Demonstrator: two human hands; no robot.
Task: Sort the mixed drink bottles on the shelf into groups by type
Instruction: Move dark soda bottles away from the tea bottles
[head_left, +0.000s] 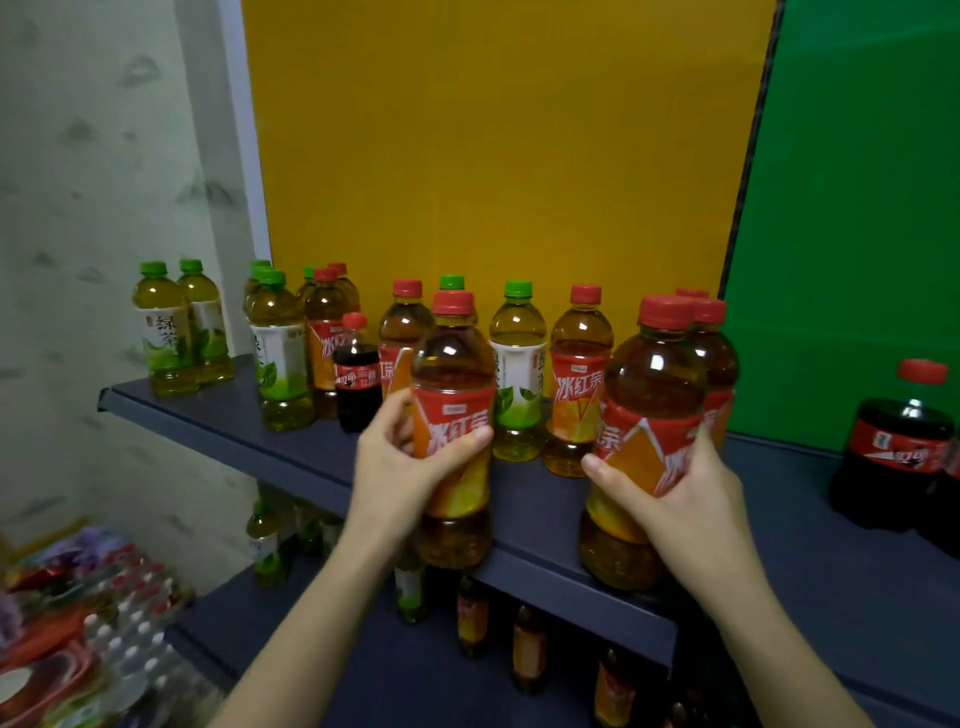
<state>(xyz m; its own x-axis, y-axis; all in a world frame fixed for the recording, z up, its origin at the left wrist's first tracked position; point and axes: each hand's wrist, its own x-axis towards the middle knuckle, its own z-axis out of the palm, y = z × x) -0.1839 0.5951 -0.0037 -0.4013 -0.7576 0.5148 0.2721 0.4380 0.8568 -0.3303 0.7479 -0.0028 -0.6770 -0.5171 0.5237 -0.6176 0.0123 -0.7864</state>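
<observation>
Your left hand (400, 462) was curled around the label of a red-capped tea bottle (452, 364), thumb across the front and fingers behind. Your right hand (675, 483) gripped a second red-capped tea bottle (652, 374) the same way, low on its orange and red label. You held both bottles upright and well apart, their bases showing in front of the front edge of the upper shelf (234, 415).

Below your forearms, the lower shelf (363, 675) carried more tea bottles, dim and hard to tell apart. To the lower left lay wrapped packs of small bottles (124, 623).

Behind your hands, on the upper shelf, the drinks stood mixed. A small cola bottle (357, 374) stood left of your left hand, beside a green-capped tea bottle (280, 353). Between the two held bottles stood another green-capped bottle (517, 374) and, just beside it, a red-capped one (579, 374). More red and green caps showed in the row behind. A pair of green tea bottles (166, 332) stood touching at the shelf's far left end, apart from the rest. A large cola bottle (904, 447) stood at the right.

At the back were a yellow panel (493, 156) and a green panel (857, 208).
</observation>
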